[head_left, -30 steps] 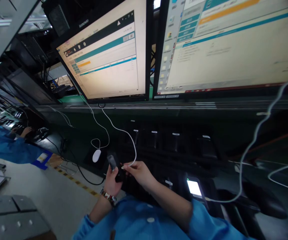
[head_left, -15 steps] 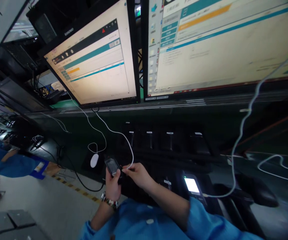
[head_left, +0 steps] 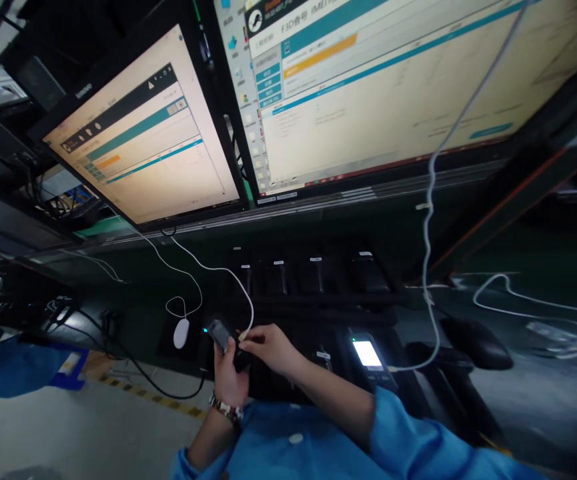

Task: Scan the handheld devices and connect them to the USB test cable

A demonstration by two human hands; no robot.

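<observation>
My left hand (head_left: 231,379) is wrapped round a small dark handheld device with a screen (head_left: 219,334), thumb along its near side. My right hand (head_left: 271,348) pinches the end of a white cable (head_left: 252,308) at the device's right edge. Whether the plug is fully seated there is hidden by my fingers. To the right lies a second handheld device (head_left: 367,355), its screen glowing white, with another white cable (head_left: 429,253) joined to its lower end.
Two monitors (head_left: 141,143) (head_left: 368,93) stand at the back. A white mouse (head_left: 181,333) rests left of my hands. Several dark labelled devices sit in a black tray (head_left: 298,308). A black scanner-like tool (head_left: 475,343) lies at right. Another person's blue sleeve (head_left: 13,367) shows at far left.
The camera view has shifted, moving the monitors left in the picture. The device in my left hand has tilted somewhat; my right hand stays at its edge with the cable end.
</observation>
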